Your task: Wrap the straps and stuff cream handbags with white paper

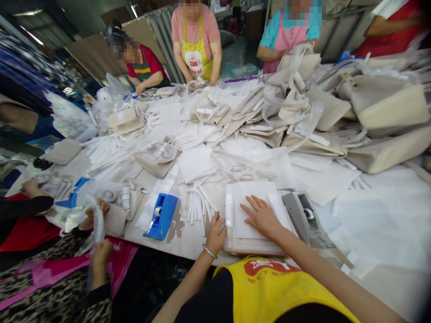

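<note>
Crowded across the whole frame, a big counter (188,244) lies buried under white tissue sheets, strips and cream handbags, with several other people working along its far edge at the top and another at the lower left.

At the bottom centre the person's right hand (262,218) lies flat, fingers spread and apart, pressing on a white wrapping sheet (251,197) that covers a flat cream bag (251,246). The left hand (215,233), a bracelet at its wrist, has its fingers curled at the bundle's left edge, where the sheet appears to fold over; whether that grip actually pinches the fold or only rests against it I cannot tell.

My reading is that the wrapping is being smoothed and its left flap held down. A fair judgement of the next move: the fold would need fixing, and tape is within reach on both sides, a blue tape dispenser (162,216) just left of the left hand and a grey tape dispenser (305,220) just right of the bundle, which means one hand must keep pressure on the sheet while the other leaves it.

The bundle sits near the counter's near edge, right in front of the yellow apron (269,287). It lies flat, roughly squarish, so its long axis is hard to call; its left and right sides run away from the person towards the top of the frame, tilted slightly.

A loose cluster of white strips (197,204) lies just left of it.
</note>
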Demonstrator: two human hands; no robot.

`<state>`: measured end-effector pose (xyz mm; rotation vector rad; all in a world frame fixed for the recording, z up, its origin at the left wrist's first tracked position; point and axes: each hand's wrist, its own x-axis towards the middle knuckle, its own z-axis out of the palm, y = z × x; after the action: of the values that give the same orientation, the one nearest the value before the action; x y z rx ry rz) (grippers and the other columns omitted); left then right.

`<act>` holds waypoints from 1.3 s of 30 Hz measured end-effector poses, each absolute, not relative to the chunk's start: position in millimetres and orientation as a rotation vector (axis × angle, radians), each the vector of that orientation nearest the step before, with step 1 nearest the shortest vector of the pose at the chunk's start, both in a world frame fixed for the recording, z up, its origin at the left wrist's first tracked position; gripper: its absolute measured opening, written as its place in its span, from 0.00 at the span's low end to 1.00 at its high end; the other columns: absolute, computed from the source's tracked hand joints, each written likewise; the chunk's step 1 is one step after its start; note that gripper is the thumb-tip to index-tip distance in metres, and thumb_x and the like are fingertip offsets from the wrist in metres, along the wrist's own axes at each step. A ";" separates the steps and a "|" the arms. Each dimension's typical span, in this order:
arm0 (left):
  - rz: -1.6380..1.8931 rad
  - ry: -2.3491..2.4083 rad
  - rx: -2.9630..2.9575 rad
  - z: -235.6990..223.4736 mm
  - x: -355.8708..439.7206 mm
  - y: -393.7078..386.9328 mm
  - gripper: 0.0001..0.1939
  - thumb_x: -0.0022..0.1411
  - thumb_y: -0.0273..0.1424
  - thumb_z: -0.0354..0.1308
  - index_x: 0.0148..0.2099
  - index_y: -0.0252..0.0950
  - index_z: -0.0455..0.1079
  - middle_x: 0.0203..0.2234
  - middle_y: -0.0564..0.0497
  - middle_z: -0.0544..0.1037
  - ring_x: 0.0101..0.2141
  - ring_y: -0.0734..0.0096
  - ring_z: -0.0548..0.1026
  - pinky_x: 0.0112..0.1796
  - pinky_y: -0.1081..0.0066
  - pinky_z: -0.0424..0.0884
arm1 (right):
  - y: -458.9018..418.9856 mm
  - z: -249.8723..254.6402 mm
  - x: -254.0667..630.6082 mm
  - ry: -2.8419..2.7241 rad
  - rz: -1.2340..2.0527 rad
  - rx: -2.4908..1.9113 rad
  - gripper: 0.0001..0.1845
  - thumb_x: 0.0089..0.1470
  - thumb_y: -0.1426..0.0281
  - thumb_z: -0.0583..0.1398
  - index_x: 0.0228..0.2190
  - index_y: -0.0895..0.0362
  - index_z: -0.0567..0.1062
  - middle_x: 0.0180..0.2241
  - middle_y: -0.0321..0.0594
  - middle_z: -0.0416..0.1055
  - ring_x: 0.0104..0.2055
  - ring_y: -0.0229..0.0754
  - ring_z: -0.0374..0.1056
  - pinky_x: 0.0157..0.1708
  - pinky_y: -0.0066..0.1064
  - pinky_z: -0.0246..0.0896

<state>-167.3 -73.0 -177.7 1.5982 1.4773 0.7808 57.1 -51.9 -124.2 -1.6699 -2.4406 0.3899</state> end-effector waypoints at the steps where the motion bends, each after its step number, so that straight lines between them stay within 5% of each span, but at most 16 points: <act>1: 0.814 1.494 1.582 -175.1 -168.8 -60.6 0.16 0.50 0.26 0.50 0.43 0.34 0.66 0.52 0.43 0.58 0.51 0.64 0.58 0.52 0.61 0.54 | -49.5 -133.1 52.2 -2.474 0.463 -1.681 0.24 0.49 0.64 0.53 0.50 0.50 0.61 0.55 0.45 0.51 0.56 0.51 0.44 0.51 0.46 0.42; 13: 0.940 1.176 0.819 -146.5 -103.8 145.2 0.18 0.41 0.36 0.61 0.34 0.30 0.67 0.28 0.46 0.73 0.31 0.69 0.71 0.36 0.66 0.66 | -46.7 -164.1 54.5 -2.354 0.957 -1.690 0.26 0.47 0.60 0.54 0.49 0.50 0.62 0.56 0.44 0.50 0.57 0.51 0.44 0.52 0.47 0.39; 20: 0.842 0.852 1.893 -132.4 -89.6 82.5 0.08 0.52 0.34 0.51 0.31 0.36 0.70 0.32 0.47 0.74 0.37 0.67 0.69 0.42 0.64 0.63 | -16.5 -113.4 82.3 -1.121 1.260 -1.548 0.22 0.49 0.56 0.50 0.40 0.55 0.69 0.44 0.46 0.66 0.44 0.47 0.62 0.43 0.45 0.58; 26: 0.463 0.462 2.630 -137.6 -80.6 50.6 0.11 0.56 0.27 0.44 0.31 0.37 0.68 0.25 0.47 0.73 0.33 0.70 0.68 0.38 0.67 0.62 | 10.2 -39.4 99.0 -0.774 1.763 -0.958 0.25 0.47 0.54 0.53 0.41 0.58 0.67 0.36 0.46 0.70 0.39 0.45 0.66 0.42 0.41 0.59; 33: 0.726 0.853 2.468 -146.9 -75.4 65.0 0.13 0.54 0.26 0.48 0.42 0.37 0.66 0.32 0.48 0.74 0.34 0.70 0.68 0.38 0.67 0.63 | -23.3 16.5 129.7 -0.967 1.292 -0.989 0.22 0.45 0.60 0.55 0.43 0.52 0.65 0.25 0.36 0.66 0.29 0.39 0.64 0.42 0.42 0.59; 39: 0.642 1.125 2.218 -156.0 -65.9 80.3 0.10 0.48 0.24 0.53 0.34 0.39 0.70 0.32 0.49 0.74 0.37 0.66 0.68 0.42 0.65 0.61 | -70.2 49.0 154.0 -1.095 1.096 -1.046 0.14 0.44 0.66 0.57 0.38 0.48 0.70 0.29 0.40 0.71 0.34 0.46 0.67 0.42 0.48 0.58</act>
<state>-65.9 80.3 -156.0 2.2176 1.1250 0.6418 154.0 -70.2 49.0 -1.0464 -1.0953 1.0958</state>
